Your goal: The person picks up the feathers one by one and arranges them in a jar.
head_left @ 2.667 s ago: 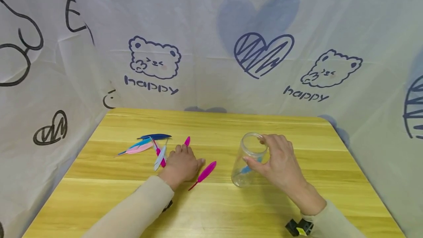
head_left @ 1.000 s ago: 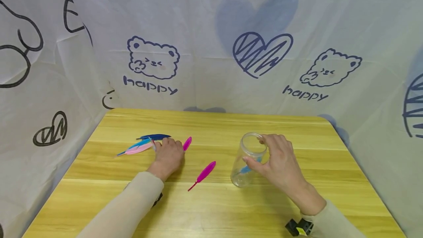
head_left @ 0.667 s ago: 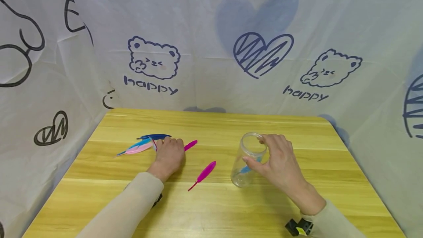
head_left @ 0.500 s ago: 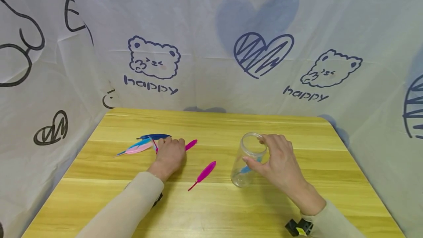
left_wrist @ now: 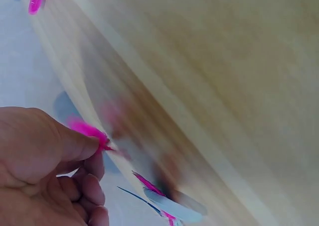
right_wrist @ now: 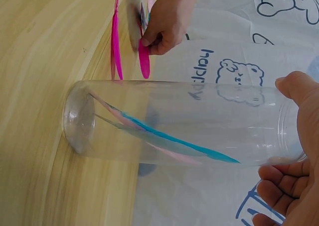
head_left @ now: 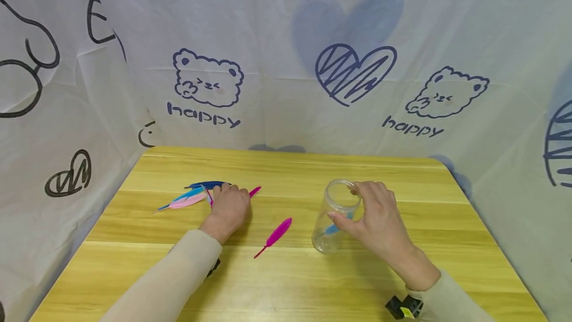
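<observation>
My left hand (head_left: 230,207) pinches a magenta feather (left_wrist: 85,128) between thumb and fingers, its vane sticking out to the right in the head view. Just beyond those fingers lie a pale grey feather (left_wrist: 174,206) and another magenta feather (left_wrist: 148,182), mostly covered by the hand in the head view. At the right, my right hand (head_left: 380,220) grips a clear jar (head_left: 322,225) near its open mouth, the jar upright on the table. Inside it lean a blue feather (right_wrist: 189,145) and some pink and greyish ones. A separate magenta feather (head_left: 279,232) lies between hand and jar.
Left of the left hand lie a dark blue feather (head_left: 207,185), a bright blue feather (head_left: 189,194) and a pink feather (head_left: 188,201). The wooden table (head_left: 286,287) is bordered by a white printed cloth (head_left: 277,29) at the back and sides.
My left hand has moved left and lifted a magenta feather, whose tip has swung first right, then slightly back. The right hand and jar stay in place.
</observation>
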Action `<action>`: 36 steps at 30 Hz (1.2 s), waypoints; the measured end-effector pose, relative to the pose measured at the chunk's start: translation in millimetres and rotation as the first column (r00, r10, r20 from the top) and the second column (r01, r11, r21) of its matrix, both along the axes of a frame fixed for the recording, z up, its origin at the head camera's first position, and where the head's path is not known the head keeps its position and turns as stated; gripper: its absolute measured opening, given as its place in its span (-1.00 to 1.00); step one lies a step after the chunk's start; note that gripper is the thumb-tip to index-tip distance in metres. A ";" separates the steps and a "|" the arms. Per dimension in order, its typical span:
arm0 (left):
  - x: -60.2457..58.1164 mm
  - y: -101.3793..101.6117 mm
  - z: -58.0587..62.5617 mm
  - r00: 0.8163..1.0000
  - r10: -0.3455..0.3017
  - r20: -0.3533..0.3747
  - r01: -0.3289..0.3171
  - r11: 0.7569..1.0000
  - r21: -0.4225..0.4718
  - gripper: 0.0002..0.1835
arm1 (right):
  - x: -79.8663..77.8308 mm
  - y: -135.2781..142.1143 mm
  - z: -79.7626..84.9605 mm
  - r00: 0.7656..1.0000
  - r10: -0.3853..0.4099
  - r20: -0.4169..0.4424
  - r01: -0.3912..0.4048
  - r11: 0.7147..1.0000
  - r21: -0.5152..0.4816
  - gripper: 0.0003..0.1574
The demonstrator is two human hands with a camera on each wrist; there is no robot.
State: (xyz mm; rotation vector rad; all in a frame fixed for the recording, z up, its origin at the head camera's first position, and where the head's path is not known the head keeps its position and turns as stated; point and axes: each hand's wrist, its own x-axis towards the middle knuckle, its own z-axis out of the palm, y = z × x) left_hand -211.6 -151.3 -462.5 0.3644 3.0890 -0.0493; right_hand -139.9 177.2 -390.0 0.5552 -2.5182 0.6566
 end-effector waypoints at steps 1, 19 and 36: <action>0.0 -0.1 0.3 1.000 0.001 -0.004 -0.001 1.000 -0.001 -0.83 | -0.1 -0.1 -0.1 1.000 0.000 -0.001 0.000 1.000 0.000 -0.23; -4.7 -6.3 -12.6 0.990 -0.074 -0.119 0.076 0.997 0.011 -0.89 | -0.2 -1.1 1.2 0.999 -0.013 0.033 0.013 1.000 -0.003 -0.20; -4.5 -2.2 -9.6 0.965 -0.102 -0.241 0.129 0.987 0.096 -0.93 | 1.1 -1.4 2.2 0.999 -0.017 0.045 0.017 1.000 0.007 -0.22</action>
